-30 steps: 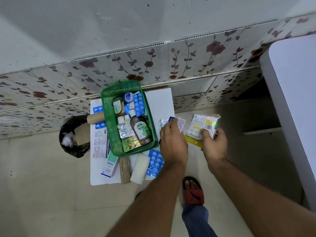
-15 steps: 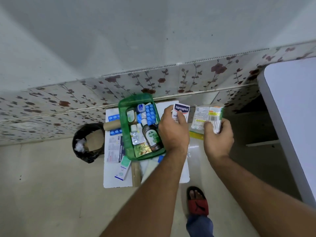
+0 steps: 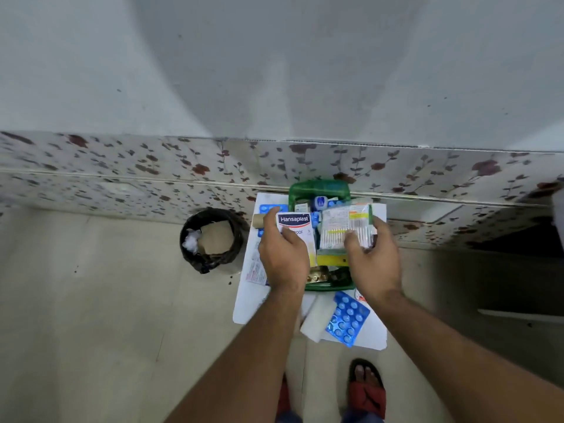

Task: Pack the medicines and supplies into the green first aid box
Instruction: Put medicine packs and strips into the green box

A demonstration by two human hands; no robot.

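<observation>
1. Green first aid box [image 3: 320, 187] – on white table [image 3: 247, 303], against floral-tiled wall; open, part-filled w/ bottles & strips, contents mostly hidden by hands.
2. L hand [image 3: 285, 261] – over box's left side, fingers closed on Hansaplast pack [image 3: 294, 222]; pack upright, label facing camera.
3. R hand [image 3: 374, 264] – over box's right side, gripping cotton swab packet [image 3: 346, 227], thumb on front face; packet held just beside Hansaplast pack.
4. Yellow-green item [image 3: 331, 259] – lies under swab packet, inside box; type unclear.
5. Blue blister strip [image 3: 348, 320] – on table, near edge, outside box, partly over white pad [image 3: 316, 323].
6. More blue strips [image 3: 270, 208] & cardboard roll [image 3: 259, 220] – left of box, on table.
7. Black-lined bin [image 3: 210, 239] – floor, left of table; cardboard & cotton inside.
</observation>
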